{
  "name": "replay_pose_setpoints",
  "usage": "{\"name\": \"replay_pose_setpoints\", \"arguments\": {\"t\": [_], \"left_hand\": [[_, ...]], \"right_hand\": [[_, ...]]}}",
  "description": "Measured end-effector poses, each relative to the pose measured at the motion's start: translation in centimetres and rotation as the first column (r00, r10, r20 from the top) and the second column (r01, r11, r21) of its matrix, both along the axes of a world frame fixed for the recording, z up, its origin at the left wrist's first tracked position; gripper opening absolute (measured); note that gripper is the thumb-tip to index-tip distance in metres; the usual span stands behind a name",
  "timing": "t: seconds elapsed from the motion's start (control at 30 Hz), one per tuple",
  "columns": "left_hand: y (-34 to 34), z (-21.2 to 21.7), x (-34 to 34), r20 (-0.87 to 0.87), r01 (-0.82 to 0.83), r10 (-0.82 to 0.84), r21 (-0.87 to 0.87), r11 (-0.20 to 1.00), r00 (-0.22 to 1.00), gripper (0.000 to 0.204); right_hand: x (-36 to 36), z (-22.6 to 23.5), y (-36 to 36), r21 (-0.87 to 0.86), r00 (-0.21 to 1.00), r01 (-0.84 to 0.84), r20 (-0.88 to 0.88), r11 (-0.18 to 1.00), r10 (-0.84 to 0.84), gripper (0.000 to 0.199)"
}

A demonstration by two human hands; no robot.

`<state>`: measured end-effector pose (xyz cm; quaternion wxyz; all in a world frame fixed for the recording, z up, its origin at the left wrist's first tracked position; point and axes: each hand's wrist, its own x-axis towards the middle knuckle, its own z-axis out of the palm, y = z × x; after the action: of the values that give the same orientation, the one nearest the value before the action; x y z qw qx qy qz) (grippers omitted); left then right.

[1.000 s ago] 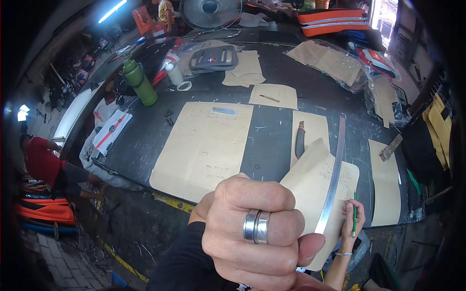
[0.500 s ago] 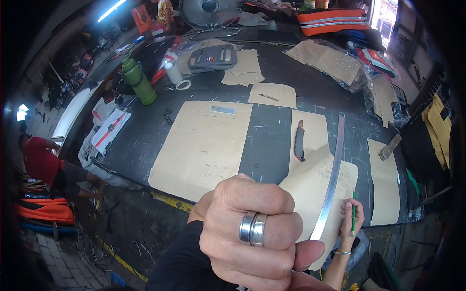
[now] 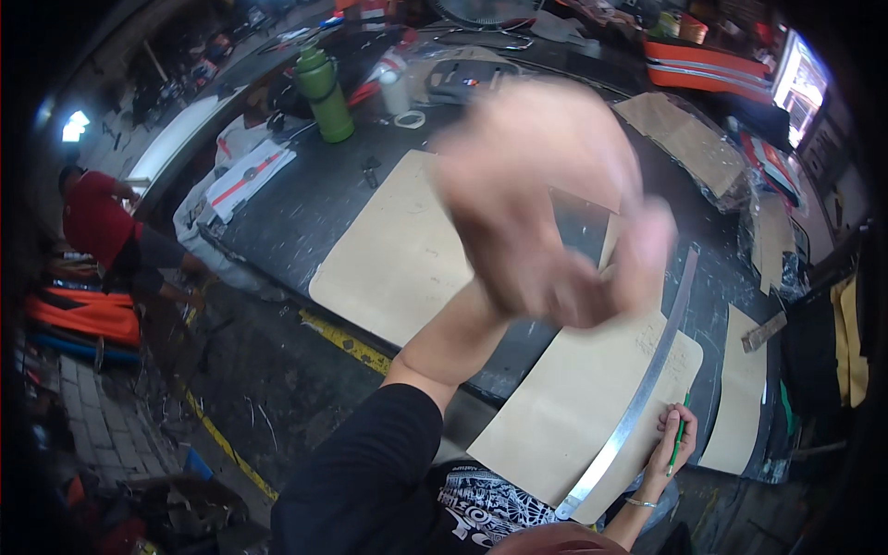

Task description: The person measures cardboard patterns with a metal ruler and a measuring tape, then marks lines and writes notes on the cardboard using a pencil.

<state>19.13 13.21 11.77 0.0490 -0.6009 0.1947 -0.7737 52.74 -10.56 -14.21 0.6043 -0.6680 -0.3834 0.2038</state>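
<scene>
The fingers of the left hand (image 3: 527, 176) blur into a curled shape close to the camera; whether they meet the thumb or grip anything, I cannot tell. The fingers of the right hand (image 3: 662, 448) are closed on a green pencil (image 3: 674, 455), held lengthwise, which perhaps leaves the hand freer beside the brown paper sheet (image 3: 564, 398); whether it also presses on that sheet is unclear. The sheet lies at the near edge of the work table (image 3: 277, 240), and a steel ruler (image 3: 638, 407) runs along it, its weight probably helping to flatten the paper. The ruler's bend is likely the fisheye's doing.

The left hand covers part of the larger paper sheet (image 3: 388, 268) and the tabletop behind it, and cuts into the grey pouch (image 3: 458, 78). Faint marks by the ruler are too small to read. A reddish-brown rounded shape (image 3: 555, 542) is cut off at the lower edge; I cannot tell what it is.
</scene>
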Motion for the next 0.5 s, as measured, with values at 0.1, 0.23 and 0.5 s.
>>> {"name": "replay_pose_setpoints", "arguments": {"t": [0.1,0.23,0.5], "left_hand": [[3.2,0.3,-2.1,0.219,0.043,0.048,-0.393,0.918,0.975,0.086],[4.5,-0.6,-5.2,0.495,0.481,-0.203,-0.536,0.694,0.845,0.091],[5.5,0.1,-5.0,0.607,0.761,-0.477,-0.388,0.520,0.635,0.087]], "right_hand": [[-0.1,-0.1,0.0,0.019,1.000,0.010,-0.004,1.000,-0.010,0.022],[-0.2,0.2,0.2,-0.014,0.999,0.013,0.032,1.000,-0.013,0.021],[-0.1,0.4,0.3,-0.012,0.999,0.005,0.033,1.000,-0.005,0.022]]}}
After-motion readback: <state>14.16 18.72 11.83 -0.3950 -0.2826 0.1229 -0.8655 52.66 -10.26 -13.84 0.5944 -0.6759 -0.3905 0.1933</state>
